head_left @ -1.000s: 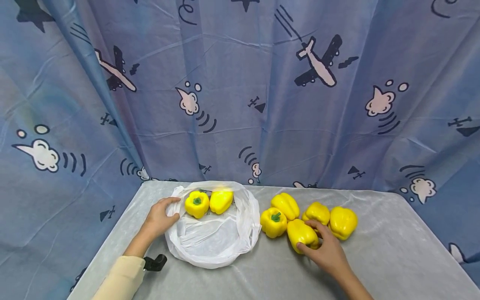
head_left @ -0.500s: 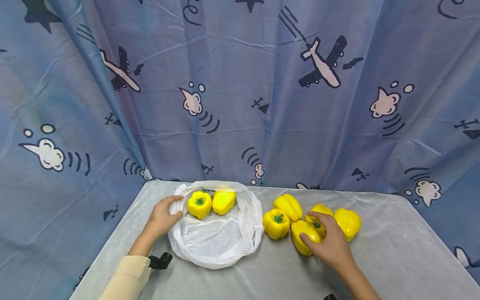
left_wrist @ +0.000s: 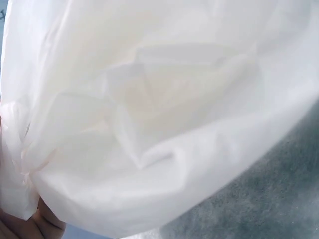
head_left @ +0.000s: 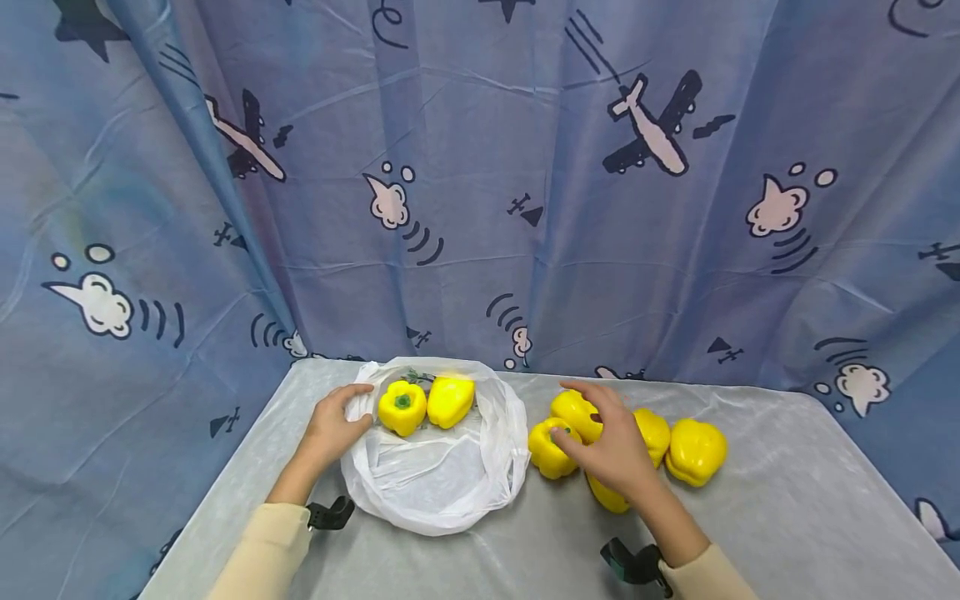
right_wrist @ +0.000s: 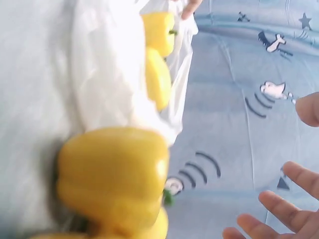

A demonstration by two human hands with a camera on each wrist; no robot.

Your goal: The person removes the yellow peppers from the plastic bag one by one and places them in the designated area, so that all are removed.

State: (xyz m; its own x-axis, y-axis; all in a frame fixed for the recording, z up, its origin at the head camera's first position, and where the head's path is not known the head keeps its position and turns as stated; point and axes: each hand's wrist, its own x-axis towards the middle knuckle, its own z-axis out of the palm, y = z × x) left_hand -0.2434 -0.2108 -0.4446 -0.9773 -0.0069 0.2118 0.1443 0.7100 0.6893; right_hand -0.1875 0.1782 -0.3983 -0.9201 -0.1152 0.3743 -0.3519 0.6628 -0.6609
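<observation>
A white plastic bag (head_left: 504, 479) lies spread with its mouth facing up, and two yellow bell peppers (head_left: 402, 410) sit in its far part. At the bag's left rim my left hand (head_left: 330, 433) pinches the plastic, which is gathered at the fingers (left_wrist: 42, 224) in the left wrist view. My right hand (head_left: 613, 446) is above several more yellow bell peppers (head_left: 696, 452) right of the bag. Its fingers are spread and hold nothing, as the right wrist view shows. Beneath it, one bell pepper (head_left: 609, 496) is partly hidden. Another upright bell pepper (right_wrist: 112, 177) stands close to the bag.
A grey cloth (head_left: 795, 500) covers the table. Behind it hangs a blue curtain (head_left: 480, 208) printed with planes and clouds. Black camera mounts (head_left: 633, 562) are strapped to both wrists.
My right hand has let go of the front bell pepper and moved left and away from me, toward the peppers near the bag. My left hand stays at the bag's rim.
</observation>
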